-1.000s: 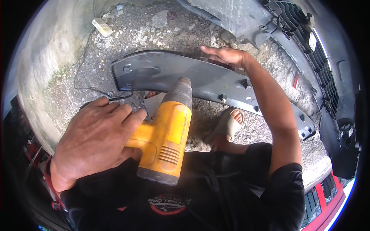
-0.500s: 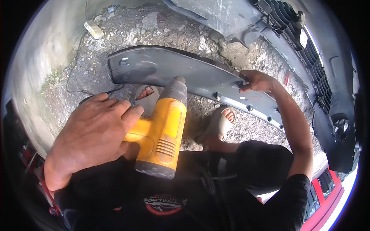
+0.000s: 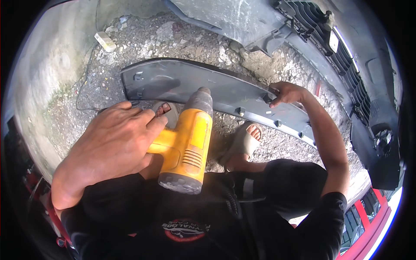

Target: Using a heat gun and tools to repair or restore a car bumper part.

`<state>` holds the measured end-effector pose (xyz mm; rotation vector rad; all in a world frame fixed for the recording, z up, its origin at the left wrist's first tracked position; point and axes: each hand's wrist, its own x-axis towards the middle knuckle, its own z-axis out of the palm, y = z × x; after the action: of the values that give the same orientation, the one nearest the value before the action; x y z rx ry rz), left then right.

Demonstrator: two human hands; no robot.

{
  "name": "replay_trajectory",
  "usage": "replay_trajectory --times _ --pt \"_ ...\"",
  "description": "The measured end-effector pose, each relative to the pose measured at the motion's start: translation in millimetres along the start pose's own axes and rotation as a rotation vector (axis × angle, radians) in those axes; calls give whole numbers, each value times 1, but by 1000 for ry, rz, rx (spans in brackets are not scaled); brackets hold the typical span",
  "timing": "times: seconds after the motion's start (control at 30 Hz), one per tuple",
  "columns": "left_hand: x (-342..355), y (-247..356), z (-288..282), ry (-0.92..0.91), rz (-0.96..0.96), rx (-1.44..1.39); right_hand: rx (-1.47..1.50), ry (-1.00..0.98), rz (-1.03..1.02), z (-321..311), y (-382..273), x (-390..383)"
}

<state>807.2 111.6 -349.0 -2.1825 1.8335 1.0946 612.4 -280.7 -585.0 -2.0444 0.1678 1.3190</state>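
My left hand (image 3: 112,141) grips the handle of a yellow heat gun (image 3: 188,145), whose grey nozzle points at a long dark grey plastic trim panel (image 3: 186,84). The curved panel lies across the gravel ground in front of me. My right hand (image 3: 288,93) holds the panel's near edge toward its right end, beside several clips. My two feet in grey sandals (image 3: 245,141) show below the panel, either side of the heat gun.
A large dark car bumper with a grille (image 3: 346,52) lies at the upper right. A small white block (image 3: 105,41) rests on the gravel at upper left. A concrete wall (image 3: 47,73) curves along the left. Red metal (image 3: 372,221) shows at lower right.
My right hand slid from the panel's middle top edge down to its right end. The panel's left end has shifted right, and the heat gun has moved right with it.
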Motion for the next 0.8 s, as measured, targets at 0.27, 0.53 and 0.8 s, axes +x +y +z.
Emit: replay_trajectory --times 0.27,0.53,0.8 --pt "2 4 4 117 23 16 36 -21 42 8 26 -2" --pt "4 -4 6 60 13 -21 -54 142 82 34 21 0" --pt "-1 -6 -34 -62 81 -143 -284 506 252 69 -8 -113"
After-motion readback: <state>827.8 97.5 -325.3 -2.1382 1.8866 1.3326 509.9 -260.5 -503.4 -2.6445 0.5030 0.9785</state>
